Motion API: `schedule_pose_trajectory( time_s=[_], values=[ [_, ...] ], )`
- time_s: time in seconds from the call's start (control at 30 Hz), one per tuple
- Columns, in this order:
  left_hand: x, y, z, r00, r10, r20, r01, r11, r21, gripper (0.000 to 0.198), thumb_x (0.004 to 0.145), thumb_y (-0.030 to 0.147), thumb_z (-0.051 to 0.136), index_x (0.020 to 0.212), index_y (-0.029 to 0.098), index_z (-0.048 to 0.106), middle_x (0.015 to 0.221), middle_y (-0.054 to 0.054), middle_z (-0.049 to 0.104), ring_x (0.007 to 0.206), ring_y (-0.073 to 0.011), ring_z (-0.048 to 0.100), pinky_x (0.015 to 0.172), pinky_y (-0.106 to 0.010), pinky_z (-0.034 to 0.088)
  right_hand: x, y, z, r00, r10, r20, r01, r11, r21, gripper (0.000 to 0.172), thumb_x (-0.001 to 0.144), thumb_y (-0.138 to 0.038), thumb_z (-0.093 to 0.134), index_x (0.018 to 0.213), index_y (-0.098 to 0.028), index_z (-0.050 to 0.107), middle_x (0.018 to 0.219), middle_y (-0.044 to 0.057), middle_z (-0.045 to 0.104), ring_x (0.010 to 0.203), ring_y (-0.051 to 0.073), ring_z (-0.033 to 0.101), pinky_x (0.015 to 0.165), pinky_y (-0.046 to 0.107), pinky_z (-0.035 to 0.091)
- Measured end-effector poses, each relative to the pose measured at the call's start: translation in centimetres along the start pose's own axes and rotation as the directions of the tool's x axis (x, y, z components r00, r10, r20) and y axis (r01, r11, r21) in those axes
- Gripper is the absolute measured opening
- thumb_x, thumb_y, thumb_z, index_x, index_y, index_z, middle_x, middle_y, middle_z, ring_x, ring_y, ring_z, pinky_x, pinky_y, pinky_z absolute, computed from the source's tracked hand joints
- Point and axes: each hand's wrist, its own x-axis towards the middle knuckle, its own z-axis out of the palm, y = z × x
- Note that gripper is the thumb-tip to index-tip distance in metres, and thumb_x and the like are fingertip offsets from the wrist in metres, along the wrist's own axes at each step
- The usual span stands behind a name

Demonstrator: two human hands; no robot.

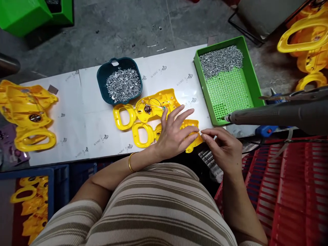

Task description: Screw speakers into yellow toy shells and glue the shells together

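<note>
My left hand (176,133) is over the nearer yellow plastic shell half (142,135), which has a ring-shaped end and is partly hidden by it. Thumb and index finger come together at the shell's right end, with the other fingers spread. My right hand (224,145) is closed in a pinch, its fingertips almost touching the left ones; anything in either pinch is too small to name. Just beyond lies another yellow shell half (167,97), open side up, with thin wires and a round metal part (147,108) inside.
A dark teal bin (101,80) of small screws stands behind the shells. To the right is a green tray (252,80) with more screws, and a dark power screwdriver (269,114) reaches over its corner. Stacked yellow shells (30,106) lie left. Red crates (289,191) stand at lower right.
</note>
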Motion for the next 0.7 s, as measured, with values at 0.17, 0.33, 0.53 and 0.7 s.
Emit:
schedule_pose_trajectory(
  time_s=[0.17, 0.33, 0.53, 0.7],
  values=[
    [-0.1, 0.0, -0.2, 0.999, -0.034, 0.007, 0.034, 0.998, -0.050, 0.024, 0.095, 0.038, 0.054, 0.086, 0.025, 0.072, 0.134, -0.006, 0.058, 0.136, -0.0276, 0.038, 0.115, -0.056, 0.020, 0.3, 0.0, 0.2, 0.996, -0.067, 0.055, 0.067, 0.998, 0.000, 0.010, 0.088, -0.029, 0.063, 0.090, -0.022, 0.070, 0.078, 0.001, 0.066, 0.066, 0.012, 0.058, 0.061, 0.026, 0.045],
    [-0.4, 0.4, -0.4, 0.993, -0.107, 0.057, 0.108, 0.994, -0.022, 0.025, 0.096, 0.033, 0.050, 0.082, 0.021, 0.067, 0.145, -0.008, 0.049, 0.142, -0.0288, 0.030, 0.116, -0.057, 0.021, -0.4, 0.6, 0.3, 0.999, -0.014, -0.049, 0.011, 0.998, -0.056, 0.021, 0.092, -0.033, 0.056, 0.105, -0.020, 0.068, 0.097, 0.006, 0.066, 0.074, 0.013, 0.059, 0.063, 0.026, 0.047],
    [-0.8, 0.8, -0.3, 0.983, -0.146, 0.107, 0.148, 0.989, -0.016, 0.023, 0.094, 0.031, 0.050, 0.082, 0.020, 0.066, 0.153, -0.009, 0.040, 0.145, -0.0306, 0.024, 0.117, -0.059, 0.017, -2.2, 2.0, 0.8, 0.953, 0.260, 0.155, -0.285, 0.943, 0.173, 0.045, 0.094, -0.045, 0.050, 0.130, -0.019, 0.056, 0.116, 0.011, 0.064, 0.062, 0.010, 0.062, 0.060, 0.027, 0.052],
    [-0.8, 1.1, 0.0, 0.978, -0.158, 0.137, 0.157, 0.987, 0.017, 0.023, 0.094, 0.032, 0.051, 0.081, 0.020, 0.066, 0.152, -0.011, 0.040, 0.146, -0.0297, 0.022, 0.117, -0.060, 0.013, -2.5, 1.7, 1.3, 0.938, 0.250, 0.241, -0.298, 0.936, 0.188, 0.054, 0.094, -0.048, 0.048, 0.136, -0.015, 0.052, 0.108, 0.010, 0.068, 0.065, 0.012, 0.062, 0.064, 0.028, 0.052]
  ],
)
